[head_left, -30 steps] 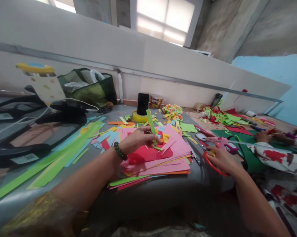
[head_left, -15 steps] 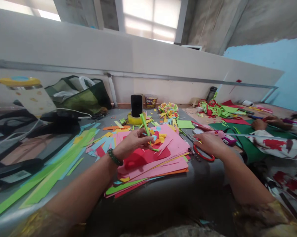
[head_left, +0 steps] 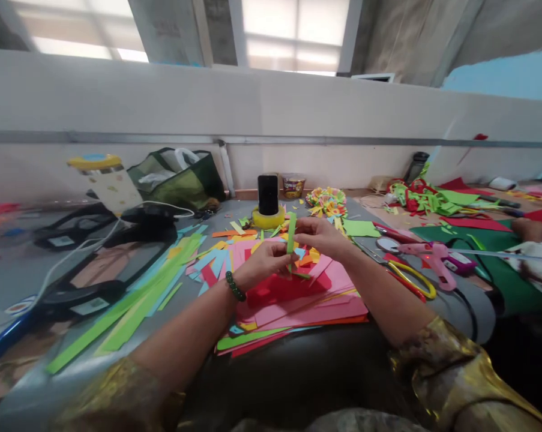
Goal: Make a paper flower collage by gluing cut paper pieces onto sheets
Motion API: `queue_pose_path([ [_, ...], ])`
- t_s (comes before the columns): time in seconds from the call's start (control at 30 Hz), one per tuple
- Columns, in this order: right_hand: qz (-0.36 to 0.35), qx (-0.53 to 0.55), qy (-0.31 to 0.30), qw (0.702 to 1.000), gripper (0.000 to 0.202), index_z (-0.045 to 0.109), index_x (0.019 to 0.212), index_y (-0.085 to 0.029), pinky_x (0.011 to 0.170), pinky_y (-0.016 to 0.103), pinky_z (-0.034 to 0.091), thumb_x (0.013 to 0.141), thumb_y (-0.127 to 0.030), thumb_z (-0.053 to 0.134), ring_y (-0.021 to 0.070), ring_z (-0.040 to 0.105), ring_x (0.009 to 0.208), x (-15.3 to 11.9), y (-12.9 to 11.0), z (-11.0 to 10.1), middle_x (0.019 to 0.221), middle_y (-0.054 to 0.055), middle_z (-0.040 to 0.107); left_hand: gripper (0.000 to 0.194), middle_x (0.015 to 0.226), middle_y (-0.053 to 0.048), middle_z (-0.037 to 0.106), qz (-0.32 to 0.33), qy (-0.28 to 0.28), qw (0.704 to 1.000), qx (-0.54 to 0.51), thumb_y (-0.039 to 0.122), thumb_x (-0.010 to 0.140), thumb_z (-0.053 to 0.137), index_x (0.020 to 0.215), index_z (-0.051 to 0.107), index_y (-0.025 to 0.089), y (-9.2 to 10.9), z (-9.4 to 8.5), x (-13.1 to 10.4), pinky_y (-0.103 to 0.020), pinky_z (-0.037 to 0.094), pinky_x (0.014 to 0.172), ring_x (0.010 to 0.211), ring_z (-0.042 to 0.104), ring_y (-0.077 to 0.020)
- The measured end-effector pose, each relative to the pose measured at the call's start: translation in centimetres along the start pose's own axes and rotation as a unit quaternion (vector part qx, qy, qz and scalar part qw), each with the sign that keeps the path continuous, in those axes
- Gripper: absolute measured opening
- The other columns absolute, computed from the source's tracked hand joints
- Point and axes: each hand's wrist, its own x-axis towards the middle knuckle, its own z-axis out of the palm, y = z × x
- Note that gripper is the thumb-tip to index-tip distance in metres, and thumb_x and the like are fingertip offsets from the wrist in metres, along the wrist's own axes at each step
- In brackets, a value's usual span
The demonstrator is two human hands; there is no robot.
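Observation:
My left hand point(head_left: 271, 258) pinches a narrow green paper strip point(head_left: 291, 231), which stands upright above the pile of cut paper. My right hand point(head_left: 320, 235) has its thumb and fingers closed at the same strip from the right side. Under both hands lies a stack of colored paper sheets point(head_left: 298, 309), pink and red on top. Small cut pieces in orange, yellow and blue are scattered over it. To the right of my right forearm rest scissors point(head_left: 415, 279) with red and yellow handles, and a pink glue gun point(head_left: 435, 255).
Long green strips point(head_left: 135, 312) lie at the left, near black straps. A phone point(head_left: 267, 195) stands in a yellow tape roll point(head_left: 268, 217). Behind are a paper flower ball point(head_left: 327, 202) and a snack cup point(head_left: 293, 186). A co-worker's hand point(head_left: 528, 229) is at the far right.
My right hand has left the scissors on the right and come to the green strip in my left hand. The view has turned slightly left.

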Motion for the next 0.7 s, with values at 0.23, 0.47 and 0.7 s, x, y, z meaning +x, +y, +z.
queue_pose_path([
  [0.23,0.032,0.141,0.039,0.989,0.029,0.068,0.085,-0.017,0.05,0.021,0.043,0.06,-0.029,0.077,0.0078,0.055,0.053,-0.1,1.5,0.1,0.066,-0.004,0.066,0.042,0.064,-0.002,0.069,-0.028,-0.082,0.996,-0.027,0.054,0.068,0.08,0.071,0.066,0.014,-0.8,-0.3,0.1,-0.024,0.048,0.057,0.053,0.062,-0.012],
  [0.47,0.014,0.21,0.008,0.978,0.035,0.069,0.092,-0.018,0.052,0.02,0.047,0.06,-0.023,0.082,0.0065,0.056,0.054,-0.1,2.4,-0.7,0.077,-0.002,0.073,0.038,0.059,-0.002,0.067,-0.011,-0.138,0.99,-0.001,0.051,0.073,0.078,0.068,0.071,0.014,-0.9,-0.9,0.3,-0.021,0.041,0.054,0.054,0.054,-0.0092],
  [0.7,-0.019,0.253,-0.042,0.966,0.04,0.07,0.102,-0.02,0.052,0.019,0.047,0.066,-0.028,0.084,0.0054,0.056,0.054,-0.4,2.4,-0.8,0.08,-0.002,0.074,0.044,0.061,-0.002,0.068,-0.068,-0.218,0.973,-0.025,0.057,0.073,0.077,0.068,0.066,0.015,-0.2,-0.9,-0.4,-0.022,0.043,0.057,0.056,0.057,-0.0103],
])
